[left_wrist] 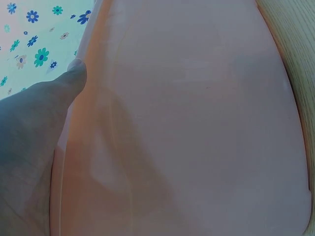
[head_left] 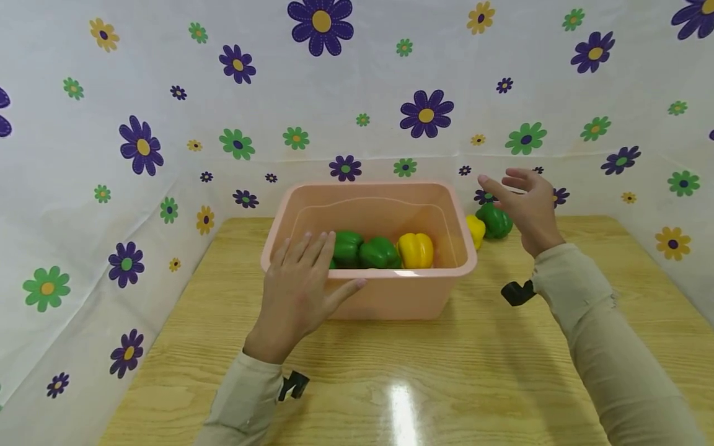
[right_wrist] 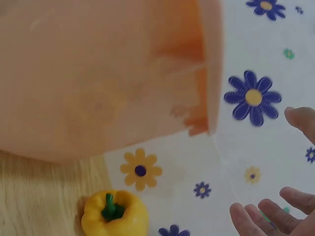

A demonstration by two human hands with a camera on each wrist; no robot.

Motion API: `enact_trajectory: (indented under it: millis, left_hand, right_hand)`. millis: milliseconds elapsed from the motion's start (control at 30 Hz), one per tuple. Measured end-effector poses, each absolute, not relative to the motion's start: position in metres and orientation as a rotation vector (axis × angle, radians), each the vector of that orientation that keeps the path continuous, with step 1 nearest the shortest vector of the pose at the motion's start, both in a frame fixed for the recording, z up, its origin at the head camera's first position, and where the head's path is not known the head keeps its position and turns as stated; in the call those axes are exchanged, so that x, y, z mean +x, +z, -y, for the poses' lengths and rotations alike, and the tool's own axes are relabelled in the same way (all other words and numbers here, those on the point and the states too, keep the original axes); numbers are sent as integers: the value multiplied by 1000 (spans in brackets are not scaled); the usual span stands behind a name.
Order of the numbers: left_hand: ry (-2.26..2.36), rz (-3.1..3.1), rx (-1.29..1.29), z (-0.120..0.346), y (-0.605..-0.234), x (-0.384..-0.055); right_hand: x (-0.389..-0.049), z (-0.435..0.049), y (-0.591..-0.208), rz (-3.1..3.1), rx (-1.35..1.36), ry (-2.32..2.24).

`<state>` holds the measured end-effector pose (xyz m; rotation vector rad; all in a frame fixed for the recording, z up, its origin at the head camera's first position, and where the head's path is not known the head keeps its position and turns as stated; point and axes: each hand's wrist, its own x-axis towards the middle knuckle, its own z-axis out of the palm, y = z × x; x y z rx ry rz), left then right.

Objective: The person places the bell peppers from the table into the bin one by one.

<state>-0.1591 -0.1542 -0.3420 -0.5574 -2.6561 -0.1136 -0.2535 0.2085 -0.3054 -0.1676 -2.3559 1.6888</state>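
A pink plastic bin [head_left: 390,297] stands on the table, holding green bell peppers [head_left: 379,253] and a yellow bell pepper [head_left: 415,250]. Over the bin's near left rim lies my left hand [head_left: 295,291], fingers straight and thumb spread along the front; the left wrist view shows the thumb [left_wrist: 74,78] at the rim. To the right of the bin my right hand [head_left: 527,207] is raised in the air, fingers loosely bent and holding nothing. Beyond it on the table sit another green bell pepper [head_left: 494,221] and a yellow bell pepper [right_wrist: 114,214], the yellow one partly hidden by the bin in the head view.
A white cloth [head_left: 357,74] printed with flowers hangs behind the table and along both sides. The wooden table [head_left: 357,384] extends in front of the bin. Small black mounts [head_left: 517,293] stick out by both wrists.
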Motion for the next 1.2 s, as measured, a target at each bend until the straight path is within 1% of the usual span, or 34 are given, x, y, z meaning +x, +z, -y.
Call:
enact_trajectory:
  millis: [300, 467, 867, 1200]
  left_hand:
    - [-100, 2655, -559, 155, -343, -159]
    - [-96, 2635, -571, 155, -343, -159]
    - [-89, 2634, -567, 155, -343, -159]
    - [-90, 2671, -553, 155, -341, -159]
  right_hand:
    - [-277, -212, -337, 2347, -397, 1667]
    - [-283, -211, -352, 2405, -480, 1633]
    - [-289, -210, -375, 2470, -537, 1635]
    - [-294, -206, -386, 2490, -590, 1696]
